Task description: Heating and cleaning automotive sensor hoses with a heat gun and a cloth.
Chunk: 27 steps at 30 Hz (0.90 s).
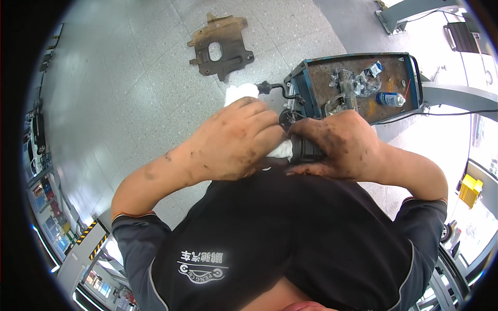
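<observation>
My left hand [243,139] is closed around a crumpled white cloth [240,94], which shows beyond the knuckles and again below the fingers. Close against it, my right hand [340,145] grips a black ribbed part [307,149] between thumb and fingers. The two hands meet in front of my chest and hide most of this part. Past the fingers, a dark bent rod or pipe [284,91] with a thicker end runs from the cloth toward the cart. A round black piece [286,118] sits beside my fingertips.
To the right stands a blue-edged workshop cart [358,58], carrying a blue spray can [390,99], clear plastic wrapping [367,84] and a metal part [346,85]. A flat brown-black cover plate [223,45] lies on the floor ahead. Lift posts and a black cable [438,113] are farther right.
</observation>
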Tool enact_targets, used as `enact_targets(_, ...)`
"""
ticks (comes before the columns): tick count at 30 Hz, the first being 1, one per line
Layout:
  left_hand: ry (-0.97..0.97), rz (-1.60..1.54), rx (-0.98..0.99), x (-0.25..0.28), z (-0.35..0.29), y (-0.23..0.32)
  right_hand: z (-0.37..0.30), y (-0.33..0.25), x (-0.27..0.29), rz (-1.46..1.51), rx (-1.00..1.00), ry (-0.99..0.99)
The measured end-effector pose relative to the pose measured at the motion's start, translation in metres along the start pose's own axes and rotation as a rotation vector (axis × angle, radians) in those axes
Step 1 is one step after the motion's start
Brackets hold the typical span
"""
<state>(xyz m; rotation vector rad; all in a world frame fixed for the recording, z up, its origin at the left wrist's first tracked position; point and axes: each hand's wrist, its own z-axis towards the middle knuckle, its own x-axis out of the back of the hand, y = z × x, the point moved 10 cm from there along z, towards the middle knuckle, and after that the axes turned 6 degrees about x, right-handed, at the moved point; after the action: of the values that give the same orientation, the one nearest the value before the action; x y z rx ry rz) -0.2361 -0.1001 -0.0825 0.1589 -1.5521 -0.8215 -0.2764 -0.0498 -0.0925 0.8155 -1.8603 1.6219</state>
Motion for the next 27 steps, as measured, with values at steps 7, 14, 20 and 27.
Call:
enact_targets(7, 0.125, 0.218, -0.213, -0.007, -0.01, 0.03, -0.001, -0.013, -0.014, 0.176, 0.069, -0.097)
enact_targets(14, 0.246, 0.128, -0.215, -0.015, -0.024, 0.036, -0.01, -0.016, -0.041, 0.294, -0.06, -0.383)
enact_targets(20, 0.222, 0.053, -0.252, -0.011, -0.027, 0.043, -0.017, -0.018, -0.054, 0.685, -0.126, -0.477)
enact_targets(27, 0.204, -0.029, -0.195, -0.008, -0.029, 0.039, -0.015, -0.031, -0.038, 0.134, 0.103, -0.321)
